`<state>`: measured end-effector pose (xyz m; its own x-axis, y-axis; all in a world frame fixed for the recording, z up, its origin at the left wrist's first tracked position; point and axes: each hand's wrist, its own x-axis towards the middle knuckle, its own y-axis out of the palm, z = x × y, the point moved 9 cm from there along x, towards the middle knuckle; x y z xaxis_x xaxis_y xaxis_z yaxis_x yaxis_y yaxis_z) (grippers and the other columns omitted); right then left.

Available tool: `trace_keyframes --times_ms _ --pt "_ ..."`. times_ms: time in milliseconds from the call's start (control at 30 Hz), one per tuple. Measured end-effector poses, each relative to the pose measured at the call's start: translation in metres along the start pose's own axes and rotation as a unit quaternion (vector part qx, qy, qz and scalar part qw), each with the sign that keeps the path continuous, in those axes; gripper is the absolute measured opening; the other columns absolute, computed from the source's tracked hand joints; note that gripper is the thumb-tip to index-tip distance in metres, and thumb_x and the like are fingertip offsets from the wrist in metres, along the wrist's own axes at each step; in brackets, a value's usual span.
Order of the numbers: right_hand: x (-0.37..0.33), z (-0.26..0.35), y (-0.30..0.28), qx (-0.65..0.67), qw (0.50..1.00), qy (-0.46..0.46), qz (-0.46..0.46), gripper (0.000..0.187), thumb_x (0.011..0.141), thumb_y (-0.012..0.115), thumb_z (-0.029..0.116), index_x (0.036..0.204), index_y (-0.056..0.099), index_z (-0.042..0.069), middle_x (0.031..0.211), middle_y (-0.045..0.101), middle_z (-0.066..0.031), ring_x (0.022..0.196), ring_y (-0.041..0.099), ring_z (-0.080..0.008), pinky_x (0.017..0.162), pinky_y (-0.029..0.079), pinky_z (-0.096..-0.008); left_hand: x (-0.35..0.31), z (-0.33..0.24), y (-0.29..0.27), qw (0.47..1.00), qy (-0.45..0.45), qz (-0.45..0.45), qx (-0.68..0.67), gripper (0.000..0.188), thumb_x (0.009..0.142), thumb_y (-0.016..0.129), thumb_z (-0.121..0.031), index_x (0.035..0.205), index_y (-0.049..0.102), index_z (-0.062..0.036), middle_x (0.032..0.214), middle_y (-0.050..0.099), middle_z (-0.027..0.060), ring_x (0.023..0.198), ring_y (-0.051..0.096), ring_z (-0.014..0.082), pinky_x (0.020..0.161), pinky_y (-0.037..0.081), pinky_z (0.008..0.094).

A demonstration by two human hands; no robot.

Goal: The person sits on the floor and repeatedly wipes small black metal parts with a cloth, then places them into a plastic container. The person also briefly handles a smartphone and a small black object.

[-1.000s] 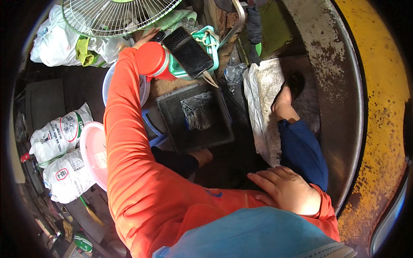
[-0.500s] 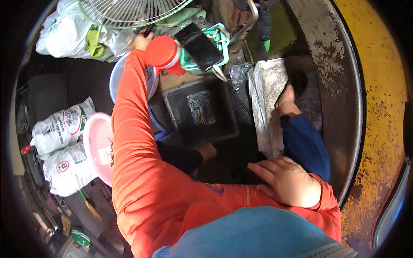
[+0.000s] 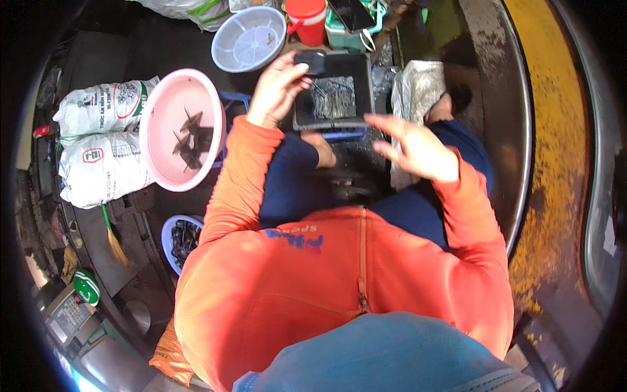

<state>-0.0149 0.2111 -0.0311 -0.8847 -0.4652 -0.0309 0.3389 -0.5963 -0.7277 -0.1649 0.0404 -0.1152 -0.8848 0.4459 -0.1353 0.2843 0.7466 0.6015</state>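
In front of me my left hand [image 3: 282, 85] is closed on a small black object [image 3: 310, 63] whose kind I cannot make out. It is held over the left far corner of a black tray [image 3: 360, 72]. Inside that tray lies a flat bundle of dark grey strips [image 3: 334, 98]. My right hand [image 3: 421, 149] is raised just beyond the tray's near right corner, fingers apart, holding nothing that I can see. To the left, a pink basin [image 3: 171, 98] contains several dark, pointed pieces [image 3: 191, 145].
Beyond the tray stand a light blue strainer basket [image 3: 248, 40], a red lidded jug [image 3: 305, 23] and a teal basket [image 3: 336, 40] with a phone [image 3: 353, 14] on it. White sacks [image 3: 104, 168] lie at left. A blue bowl [image 3: 168, 243] of dark things sits nearby. A curved metal wall [image 3: 503, 130] rises at right.
My left hand has come back from the fan and bags to the tray with the small black object. My right hand has lifted from my lap toward the tray. The view has shifted.
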Motion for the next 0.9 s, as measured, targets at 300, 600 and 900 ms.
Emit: trace_keyframes --times_ms 300,600,900 --pt "-0.004 -0.004 0.019 0.275 0.954 -0.047 -0.108 0.046 0.083 0.067 0.02 0.125 0.055 0.01 0.122 0.057 -0.0106 0.116 0.052 -0.0215 0.099 0.041 -0.0342 -0.106 0.113 0.095 0.911 -0.226 0.148 -0.311 0.031 0.098 0.046 -0.029 0.108 0.057 -0.0026 0.089 0.06 0.0066 0.071 0.051 0.0169 0.065 0.044 0.03" --pt "0.003 -0.046 0.031 0.104 0.972 0.08 -0.194 0.046 0.074 0.073 0.043 0.093 0.063 0.002 0.083 0.066 -0.0118 0.076 0.063 -0.0233 0.068 0.049 -0.0339 -0.108 0.103 0.062 0.996 -0.075 0.022 0.042 0.049 0.099 0.034 -0.045 0.122 0.048 -0.0036 0.11 0.058 0.0116 0.095 0.061 0.0285 0.079 0.052 0.0389" --pt "0.008 -0.06 0.05 0.3 0.934 0.173 -0.083 0.039 0.077 0.074 0.038 0.084 0.066 0.001 0.071 0.063 -0.0046 0.063 0.06 -0.0121 0.058 0.049 -0.0263 -0.096 0.09 0.048 0.988 0.027 0.018 0.149 0.037 0.094 0.052 -0.008 0.129 0.045 0.0017 0.12 0.056 0.0126 0.105 0.059 0.0214 0.089 0.05 0.0341"
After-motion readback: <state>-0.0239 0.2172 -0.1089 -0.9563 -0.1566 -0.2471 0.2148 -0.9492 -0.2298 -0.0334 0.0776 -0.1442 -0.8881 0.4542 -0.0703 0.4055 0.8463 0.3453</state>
